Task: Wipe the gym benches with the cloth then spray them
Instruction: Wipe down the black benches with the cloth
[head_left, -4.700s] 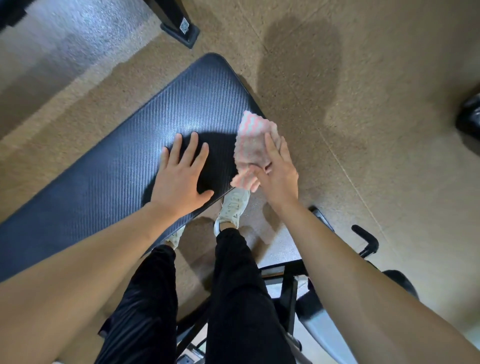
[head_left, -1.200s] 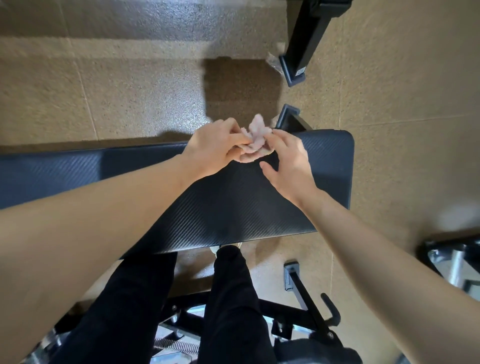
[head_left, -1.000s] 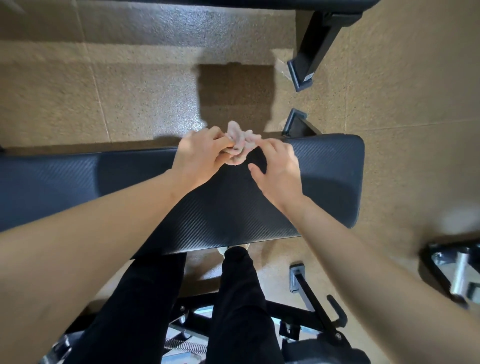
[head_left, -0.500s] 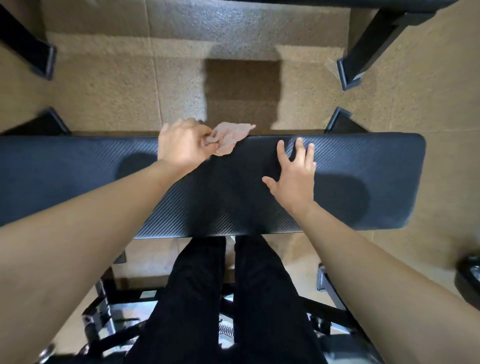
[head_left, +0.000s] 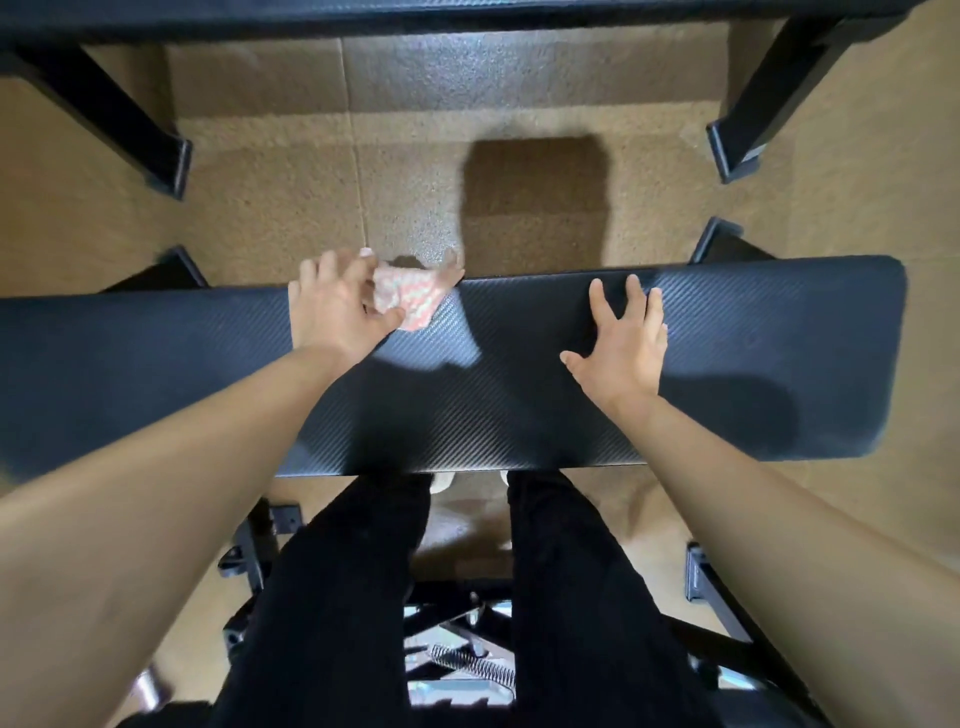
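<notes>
**Head view**
1. Bench (head_left: 519, 405): black pad, runs L–R across frame.
2. Cloth (head_left: 413, 301): pink/white, bunched, at pad's far edge, part overhanging floor (head_left: 311, 208).
3. L hand (head_left: 335, 312): on cloth. Thumb and fingers appear to pinch it (blurred, not certain).
4. R hand (head_left: 621, 343): flat on pad, fingers spread, holds nothing, well apart from cloth.

**Risks**
- Weak pinch at edge: cloth may drop to floor.
- Bunched cloth: poor contact, patches missed.
- Pad's R end may go unwiped.
</notes>
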